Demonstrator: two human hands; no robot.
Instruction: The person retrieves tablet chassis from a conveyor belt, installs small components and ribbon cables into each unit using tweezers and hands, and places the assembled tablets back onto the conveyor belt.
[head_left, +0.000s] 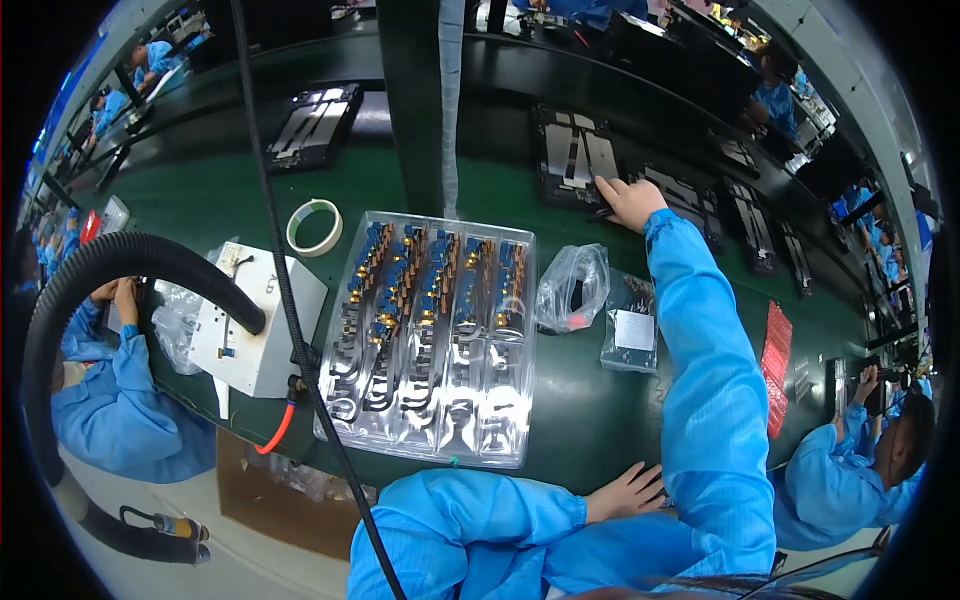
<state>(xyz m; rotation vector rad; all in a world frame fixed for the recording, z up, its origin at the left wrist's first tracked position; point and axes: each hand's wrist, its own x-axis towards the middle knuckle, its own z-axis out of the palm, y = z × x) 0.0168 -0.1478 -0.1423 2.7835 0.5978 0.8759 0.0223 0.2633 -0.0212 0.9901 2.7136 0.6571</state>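
My right hand [634,204] stretches far across the bench, its fingers closed on the near right corner of a black tablet-like device [575,158] with silver panels inside. Whether the device is lifted off the surface, I cannot tell. By the bench's near edge, my left hand [627,493] rests with its fingers spread and nothing in them. In front of me lies a clear plastic tray [528,400] with several columns of small blue, gold and black flex cables [440,270]. To its right are a crumpled clear bag [572,290] and a dark pouch with a white label [633,330].
Similar devices [748,225] line the far right, with another [315,125] at far left. A white box fixture [258,320] with a thick black hose [150,250] stands left, near a tape roll [314,228]. A black cable [290,300] hangs across. Co-workers [130,400] sit either side.
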